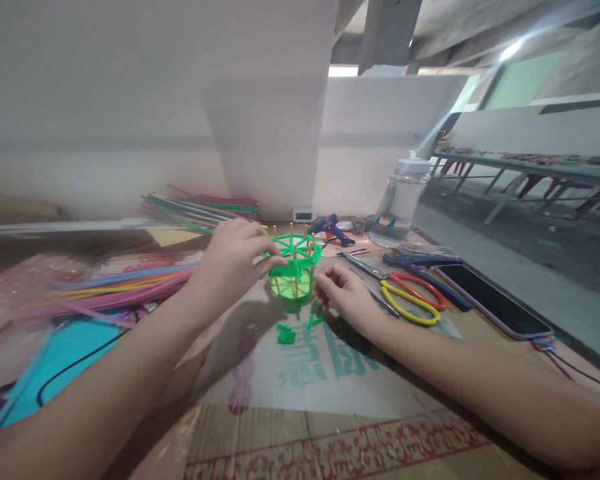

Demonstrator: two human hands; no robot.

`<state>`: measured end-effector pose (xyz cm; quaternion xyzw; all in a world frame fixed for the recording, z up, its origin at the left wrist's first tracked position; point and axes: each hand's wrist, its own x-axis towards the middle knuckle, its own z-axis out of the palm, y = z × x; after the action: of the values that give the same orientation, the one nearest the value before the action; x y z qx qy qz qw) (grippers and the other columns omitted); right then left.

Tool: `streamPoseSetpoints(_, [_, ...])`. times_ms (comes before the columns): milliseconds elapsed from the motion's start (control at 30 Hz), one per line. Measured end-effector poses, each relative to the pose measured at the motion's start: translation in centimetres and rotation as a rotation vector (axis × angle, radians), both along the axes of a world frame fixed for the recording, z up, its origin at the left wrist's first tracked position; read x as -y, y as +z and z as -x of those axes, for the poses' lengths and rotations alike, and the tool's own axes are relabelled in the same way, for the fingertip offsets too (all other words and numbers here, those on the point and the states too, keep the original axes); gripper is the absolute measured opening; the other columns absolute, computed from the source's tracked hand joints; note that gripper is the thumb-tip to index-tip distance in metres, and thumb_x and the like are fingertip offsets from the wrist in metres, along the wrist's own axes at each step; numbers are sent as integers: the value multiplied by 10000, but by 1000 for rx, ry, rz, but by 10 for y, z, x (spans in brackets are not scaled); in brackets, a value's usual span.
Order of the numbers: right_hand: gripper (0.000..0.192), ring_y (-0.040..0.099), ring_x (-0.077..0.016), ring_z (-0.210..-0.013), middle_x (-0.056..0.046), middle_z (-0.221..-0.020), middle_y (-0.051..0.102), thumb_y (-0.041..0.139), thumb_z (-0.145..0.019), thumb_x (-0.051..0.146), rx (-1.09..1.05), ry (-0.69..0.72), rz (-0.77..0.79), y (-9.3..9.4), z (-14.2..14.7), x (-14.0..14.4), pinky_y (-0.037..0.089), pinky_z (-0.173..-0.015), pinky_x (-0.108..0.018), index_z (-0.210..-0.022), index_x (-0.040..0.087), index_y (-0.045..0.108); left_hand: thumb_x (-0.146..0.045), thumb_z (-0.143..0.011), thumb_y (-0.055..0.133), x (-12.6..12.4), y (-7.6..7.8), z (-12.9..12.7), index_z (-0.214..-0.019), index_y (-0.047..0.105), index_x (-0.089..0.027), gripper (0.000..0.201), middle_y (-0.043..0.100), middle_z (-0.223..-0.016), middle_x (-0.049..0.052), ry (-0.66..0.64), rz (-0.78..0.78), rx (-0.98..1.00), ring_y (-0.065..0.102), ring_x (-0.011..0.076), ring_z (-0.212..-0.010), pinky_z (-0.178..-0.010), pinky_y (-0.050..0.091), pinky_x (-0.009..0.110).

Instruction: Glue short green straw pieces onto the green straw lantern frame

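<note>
A small round frame (292,293) of green fuzzy pipe cleaner and thin wooden sticks stands upright on the printed sheet, with a spoked green ring near its top and a green round base. My left hand (240,250) reaches in from the left, thumb and fingertips pinched at the ring's near left edge. My right hand (344,293) is beside the base on the right, fingers curled together; whatever they hold, if anything, is hidden. Short green pipe cleaner pieces (286,335) lie in front of the frame.
Scissors (410,300), a phone (493,300), blue pliers-like tool (425,260) and a clear bottle (400,200) lie or stand to the right. A blue glue gun (333,229) and small digital display (303,215) are behind. Coloured pipe cleaners (130,287) lie left.
</note>
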<state>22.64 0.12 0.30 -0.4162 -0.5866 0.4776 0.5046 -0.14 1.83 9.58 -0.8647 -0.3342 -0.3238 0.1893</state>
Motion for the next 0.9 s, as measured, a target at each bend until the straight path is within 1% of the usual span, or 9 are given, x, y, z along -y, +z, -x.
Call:
streamPoseSetpoints(133, [521, 522, -103, -485, 28, -599, 577, 593, -833, 703, -18, -16, -34, 1, -5, -4, 433, -489, -245, -693, 208, 507, -408, -1011, 449, 7, 17, 14, -708, 644, -203, 415, 651, -788, 56, 93, -9, 96, 600, 222, -808, -793, 456, 393])
streamPoseSetpoints(233, [547, 475, -92, -462, 29, -561, 543, 545, -878, 694, 4, -58, -110, 2, -7, -6, 387, -474, -239, -637, 205, 491, -307, -990, 452, 8, 23, 20, -941, 663, -228, 231, 658, -1035, 93, 161, -64, 222, 605, 257, -1052, -927, 480, 424])
streamPoseSetpoints(300, [483, 458, -94, -455, 46, -556, 538, 605, -853, 665, -24, -82, -108, 2, -6, -5, 365, -458, -233, -715, 208, 529, -259, -960, 494, 6, 23, 22, -1119, 638, -245, 215, 616, -1233, 112, 188, -102, 274, 545, 273, -1229, -1020, 454, 435])
streamPoseSetpoints(367, [450, 452, -97, -452, 61, -558, 535, 667, -810, 646, -42, -89, -81, 2, -5, -4, 352, -449, -230, -786, 212, 551, -287, -955, 517, 5, 21, 22, -1124, 649, -241, 219, 656, -1177, 103, 214, -86, 257, 585, 280, -1180, -1008, 459, 436])
streamPoseSetpoints(467, [485, 453, -95, -469, 49, -552, 509, 623, -838, 652, 15, -95, -94, 2, -5, -4, 357, -471, -241, -681, 204, 524, -415, -970, 501, 4, 20, 22, -965, 698, -219, 278, 697, -809, 49, 295, 29, 229, 663, 257, -848, -849, 500, 402])
streamPoseSetpoints(533, [490, 458, -96, -482, 43, -562, 499, 586, -866, 636, 34, -124, -121, 1, -7, -7, 369, -490, -247, -649, 203, 509, -422, -978, 466, 4, 19, 22, -987, 705, -211, 319, 690, -748, 36, 350, 127, 253, 662, 242, -768, -780, 504, 364])
streamPoseSetpoints(633, [344, 488, -105, -509, 57, -637, 533, 675, -804, 531, -32, -205, -136, -1, -10, -14, 412, -512, -252, -861, 203, 591, -300, -956, 440, 3, 17, 19, -1205, 651, -190, 344, 732, -1023, 75, 309, 203, 275, 680, 245, -945, -859, 510, 352])
streamPoseSetpoints(700, [369, 513, -117, -534, 56, -660, 555, 692, -774, 460, -21, -221, -116, -2, -11, -18, 438, -533, -260, -1023, 196, 626, -296, -931, 460, 1, 14, 16, -1267, 615, -173, 391, 690, -1221, 106, 241, 255, 267, 643, 263, -1120, -972, 488, 377])
streamPoseSetpoints(900, [434, 474, -118, -504, 35, -626, 572, 589, -841, 386, 172, -173, -41, 3, -8, -17, 409, -500, -255, -1196, 153, 677, -596, -874, 528, -17, -7, 14, -1218, 637, -174, 555, 700, -1246, 117, 144, 708, 340, 667, 294, -1113, -970, 519, 420])
